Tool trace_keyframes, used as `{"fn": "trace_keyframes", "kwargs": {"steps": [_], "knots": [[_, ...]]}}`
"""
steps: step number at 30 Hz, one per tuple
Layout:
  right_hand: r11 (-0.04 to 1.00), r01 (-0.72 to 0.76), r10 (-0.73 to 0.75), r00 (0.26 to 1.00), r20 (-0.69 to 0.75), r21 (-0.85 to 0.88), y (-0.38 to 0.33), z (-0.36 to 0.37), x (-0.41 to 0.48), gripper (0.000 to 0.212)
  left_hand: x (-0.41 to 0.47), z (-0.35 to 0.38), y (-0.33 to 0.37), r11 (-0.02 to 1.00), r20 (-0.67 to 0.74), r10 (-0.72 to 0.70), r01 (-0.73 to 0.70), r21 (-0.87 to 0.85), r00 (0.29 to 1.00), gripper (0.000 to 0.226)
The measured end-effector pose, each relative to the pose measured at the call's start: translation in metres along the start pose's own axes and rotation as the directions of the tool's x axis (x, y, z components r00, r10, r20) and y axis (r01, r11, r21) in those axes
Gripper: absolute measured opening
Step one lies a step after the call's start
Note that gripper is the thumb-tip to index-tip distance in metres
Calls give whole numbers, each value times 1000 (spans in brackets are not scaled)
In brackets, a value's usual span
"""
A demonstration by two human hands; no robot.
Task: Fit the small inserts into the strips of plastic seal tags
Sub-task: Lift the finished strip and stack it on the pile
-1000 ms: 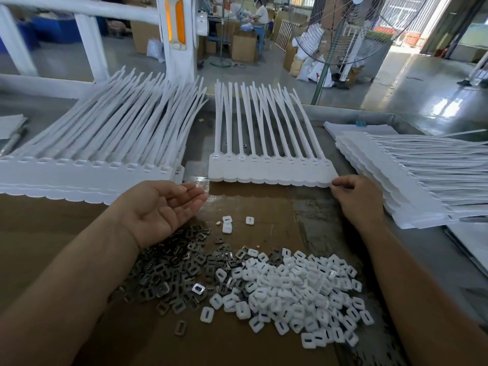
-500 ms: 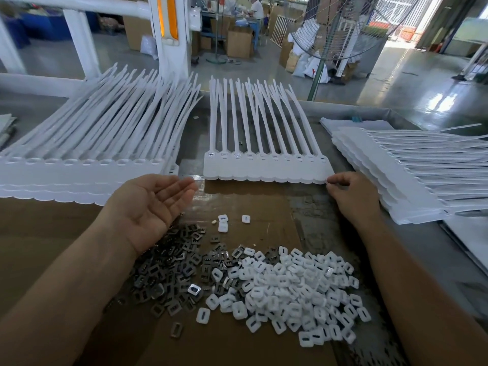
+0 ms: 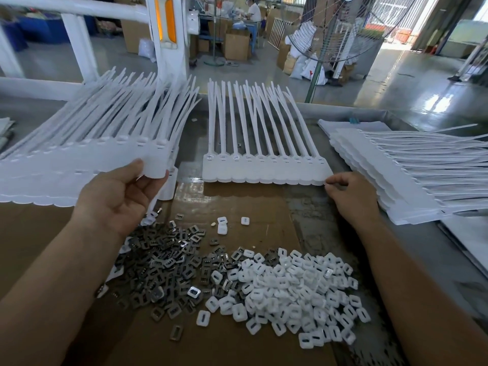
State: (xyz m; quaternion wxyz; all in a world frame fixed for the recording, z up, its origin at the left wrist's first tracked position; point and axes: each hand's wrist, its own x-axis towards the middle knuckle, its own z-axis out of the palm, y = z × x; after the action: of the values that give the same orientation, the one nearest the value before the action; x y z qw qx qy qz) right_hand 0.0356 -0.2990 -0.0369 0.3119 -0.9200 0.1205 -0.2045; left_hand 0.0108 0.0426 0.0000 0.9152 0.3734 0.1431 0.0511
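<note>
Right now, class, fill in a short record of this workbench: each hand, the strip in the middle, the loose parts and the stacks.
left hand: grips the near corner of the top strip of the left stack, corner raised
right hand: pinches the near right corner of the centre strip
centre strip: lies flat, tails pointing away
loose parts: metal inserts on the left, white plastic pieces on the right, piles touching
right stack: more strips, tails pointing right

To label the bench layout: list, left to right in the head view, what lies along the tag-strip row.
First the left stack of strips → centre strip → right hand → right stack of strips.
</note>
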Motion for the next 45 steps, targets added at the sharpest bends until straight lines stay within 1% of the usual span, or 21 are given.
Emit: {"fn": "trace_keyframes", "kwargs": {"steps": [4,7,9,11,14,16,19,21,23,24,26,28,29,31,33,36,38,40,42,43,45], "knots": [[998,51,-54,995,-80,-43,-11,-4,-2,15,-1,0,-8,993,75,46,-53,104,996,16],[994,73,-66,994,-85,82,-26,-11,-7,12,-7,5,-14,987,117,73,-89,137,990,14],[978,110,-114,993,13,175,-41,-15,-14,13,-12,10,-17,988,147,60,-80,136,987,15],[951,178,-219,964,148,253,-60,-17,-25,12,-17,12,-20,989,165,33,-56,136,986,13],[911,228,-349,870,350,343,-87,-13,-49,13,-26,15,-26,973,212,20,-68,221,977,11],[898,239,-397,801,448,370,-101,-7,-64,27,-34,17,-32,948,251,30,-107,300,968,11],[890,202,-409,750,520,409,-113,1,-77,43,-42,21,-41,906,320,45,-174,386,946,25],[862,108,-403,739,539,496,-117,4,-84,36,-47,23,-46,876,407,15,-208,435,913,33],[790,-28,-385,755,531,613,-119,5,-87,17,-51,24,-48,850,460,-43,-210,484,887,31],[762,-79,-364,769,526,643,-119,5,-86,13,-51,24,-47,849,448,-64,-188,495,892,29],[747,-113,-324,799,507,655,-115,1,-79,13,-45,24,-40,881,353,-67,-111,460,933,24],[760,-107,-298,819,490,641,-107,-7,-68,14,-35,23,-27,933,224,-21,-62,356,974,15],[777,-99,-292,818,495,622,-103,-12,-62,14,-31,22,-20,951,166,16,-66,301,986,16],[829,-78,-273,808,522,553,-93,-21,-52,13,-21,16,-10,958,73,94,-110,264,993,34],[871,-76,-224,818,530,486,-82,-28,-44,14,-16,10,-7,951,27,137,-139,276,990,33],[898,-64,-192,834,518,436,-70,-37,-35,17,-14,7,-11,943,58,171,-181,281,984,12],[898,-83,-171,839,517,432,-64,-42,-30,20,-13,7,-15,908,116,216,-243,342,969,12],[907,-97,-136,854,502,410,-57,-45,-26,22,-14,8,-18,879,150,231,-272,393,961,21],[902,-120,-103,873,478,414,-51,-50,-23,23,-13,7,-20,831,169,256,-306,464,952,41],[898,-136,-88,877,473,419,-47,-52,-22,22,-13,6,-20,781,196,270,-334,528,943,47],[918,-134,-64,878,475,372,-39,-56,-18,19,-14,6,-23,635,273,286,-395,664,919,49]]}}
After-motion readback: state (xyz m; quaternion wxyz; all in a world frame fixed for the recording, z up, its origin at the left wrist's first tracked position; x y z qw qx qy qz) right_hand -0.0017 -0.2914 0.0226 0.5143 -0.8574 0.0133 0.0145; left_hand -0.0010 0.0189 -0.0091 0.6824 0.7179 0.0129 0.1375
